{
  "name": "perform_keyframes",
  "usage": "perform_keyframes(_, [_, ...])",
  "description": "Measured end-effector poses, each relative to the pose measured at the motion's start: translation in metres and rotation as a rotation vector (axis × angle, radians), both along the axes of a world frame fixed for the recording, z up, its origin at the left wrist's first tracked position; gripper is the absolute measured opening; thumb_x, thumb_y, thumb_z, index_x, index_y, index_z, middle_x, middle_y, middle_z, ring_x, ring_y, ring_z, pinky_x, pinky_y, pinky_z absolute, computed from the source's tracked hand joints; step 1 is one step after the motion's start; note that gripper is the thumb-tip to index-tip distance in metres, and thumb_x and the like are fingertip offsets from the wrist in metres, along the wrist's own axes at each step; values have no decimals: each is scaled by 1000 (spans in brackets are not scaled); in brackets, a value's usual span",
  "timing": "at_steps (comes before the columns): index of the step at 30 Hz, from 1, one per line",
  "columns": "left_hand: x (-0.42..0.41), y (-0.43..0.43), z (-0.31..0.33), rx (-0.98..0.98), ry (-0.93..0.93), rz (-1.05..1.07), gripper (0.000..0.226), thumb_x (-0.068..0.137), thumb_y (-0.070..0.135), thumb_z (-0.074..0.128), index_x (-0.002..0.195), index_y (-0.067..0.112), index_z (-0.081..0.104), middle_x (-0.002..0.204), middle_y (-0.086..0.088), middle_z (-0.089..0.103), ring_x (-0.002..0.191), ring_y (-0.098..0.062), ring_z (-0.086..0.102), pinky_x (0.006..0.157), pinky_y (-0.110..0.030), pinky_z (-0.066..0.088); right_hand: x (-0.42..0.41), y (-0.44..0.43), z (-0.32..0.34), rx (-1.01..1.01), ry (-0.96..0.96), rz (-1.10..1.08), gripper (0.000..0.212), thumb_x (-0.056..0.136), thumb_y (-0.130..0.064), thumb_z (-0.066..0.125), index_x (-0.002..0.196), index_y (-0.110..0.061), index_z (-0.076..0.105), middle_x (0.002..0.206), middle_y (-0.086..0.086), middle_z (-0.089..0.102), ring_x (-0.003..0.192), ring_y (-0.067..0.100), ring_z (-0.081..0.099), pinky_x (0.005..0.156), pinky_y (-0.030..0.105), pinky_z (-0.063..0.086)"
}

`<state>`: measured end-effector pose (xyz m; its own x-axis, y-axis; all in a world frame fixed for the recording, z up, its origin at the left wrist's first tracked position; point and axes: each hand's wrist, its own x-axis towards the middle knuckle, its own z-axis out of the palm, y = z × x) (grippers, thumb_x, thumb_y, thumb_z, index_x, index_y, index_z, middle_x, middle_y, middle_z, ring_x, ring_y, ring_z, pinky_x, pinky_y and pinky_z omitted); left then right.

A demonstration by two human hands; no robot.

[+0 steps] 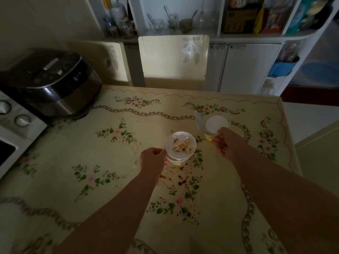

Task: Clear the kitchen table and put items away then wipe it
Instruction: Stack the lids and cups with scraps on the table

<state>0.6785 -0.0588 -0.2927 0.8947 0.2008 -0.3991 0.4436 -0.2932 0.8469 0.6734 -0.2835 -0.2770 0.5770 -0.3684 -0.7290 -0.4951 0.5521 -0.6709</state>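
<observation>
A floral tablecloth covers the kitchen table (95,162). My left hand (153,159) grips the left rim of a small stack of white saucers (180,145); the top saucer carries food scraps and something yellow shows beneath the stack. My right hand (225,143) holds the near side of a clear cup (216,126) with a white round top and yellowish bottom. A white tab sticks up at the cup's left. Reddish-brown sauce stains (180,181) mark the cloth just in front of the saucers.
A black multicooker (49,83) sits at the table's far left, beside a white appliance with knobs (16,123). A cream chair (173,61) stands at the far edge. Behind it, white cabinets and shelves (244,66) hold glasses, jars and boxes.
</observation>
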Motion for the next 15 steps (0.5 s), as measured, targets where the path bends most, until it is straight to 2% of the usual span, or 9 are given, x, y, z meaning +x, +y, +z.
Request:
perform_keyframes(7, [-2, -2, 4, 15, -22, -15, 13, 85, 20, 71, 82, 8, 69, 68, -8, 71, 58, -16, 66, 65, -33, 60, -9, -2, 1, -39, 33, -18, 17, 87, -15, 58, 103, -8, 55, 74, 2, 58, 64, 11, 57, 50, 24, 39])
perform_keyframes(15, [-7, 0, 11, -25, -42, -26, 17, 85, 21, 71, 83, 5, 68, 67, -9, 69, 59, -18, 65, 63, -31, 57, -20, -3, 8, -41, 37, -45, 25, 88, -16, 58, 112, -12, 53, 77, 1, 58, 69, 12, 60, 53, 27, 40])
